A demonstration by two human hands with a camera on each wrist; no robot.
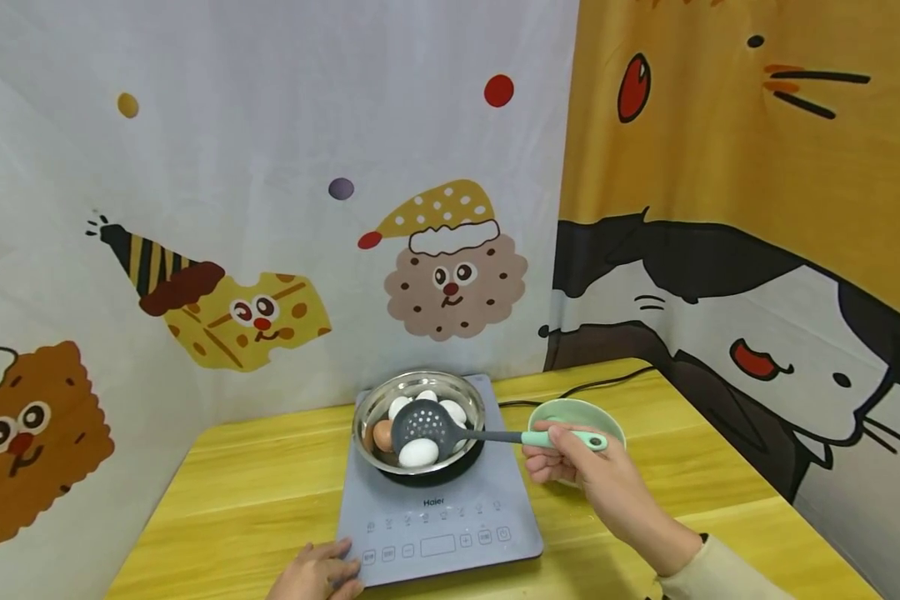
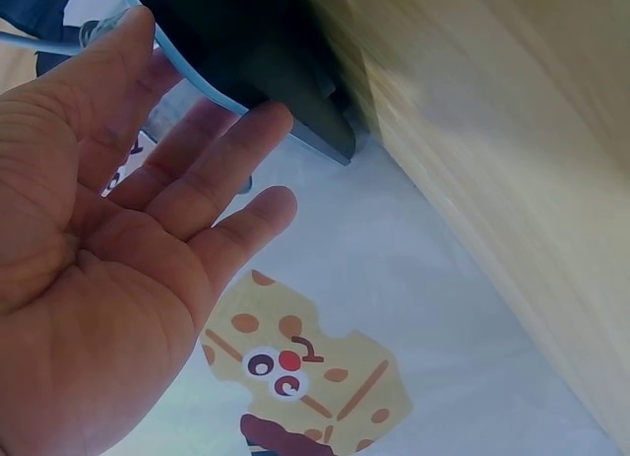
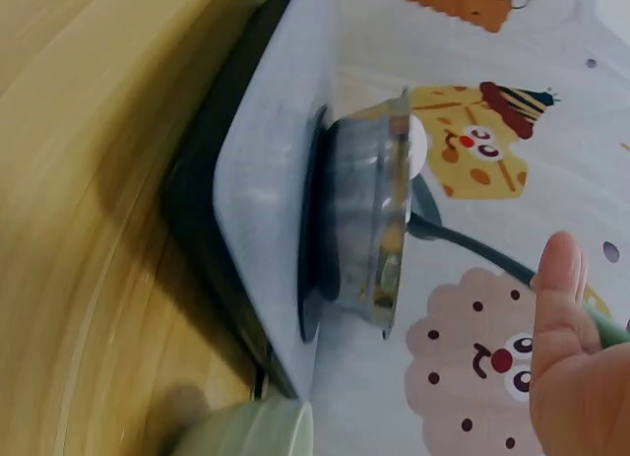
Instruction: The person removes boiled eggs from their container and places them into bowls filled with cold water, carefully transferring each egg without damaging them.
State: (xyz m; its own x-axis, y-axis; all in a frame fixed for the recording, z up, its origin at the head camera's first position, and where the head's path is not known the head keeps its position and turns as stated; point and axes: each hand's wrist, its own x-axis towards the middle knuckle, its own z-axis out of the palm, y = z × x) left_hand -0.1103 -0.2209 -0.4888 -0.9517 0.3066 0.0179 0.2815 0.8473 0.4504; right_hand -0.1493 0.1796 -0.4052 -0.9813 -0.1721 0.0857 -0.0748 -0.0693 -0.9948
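Gripping the mint-handled grey perforated skimmer [image 1: 487,435], the right hand [image 1: 596,475] should hold it level: one white egg [image 1: 418,452] seems balanced on it over the round steel bowl [image 1: 375,407]. The left hand [image 1: 311,575], loosely extended, touches the pale-blue induction cooker [image 1: 506,500]. The skimmer partly hides brown and white eggs [image 1: 382,435].

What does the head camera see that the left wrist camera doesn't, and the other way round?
Only the head view shows the white eggs, the brown egg, the skimmer's holes, the cooktop's buttons and the green bowl.

Only the left wrist view shows the palm of the left hand and the cooktop's dark underside.

Both show that hand, part of the cooktop, the wooden table and the cheese cartoon.
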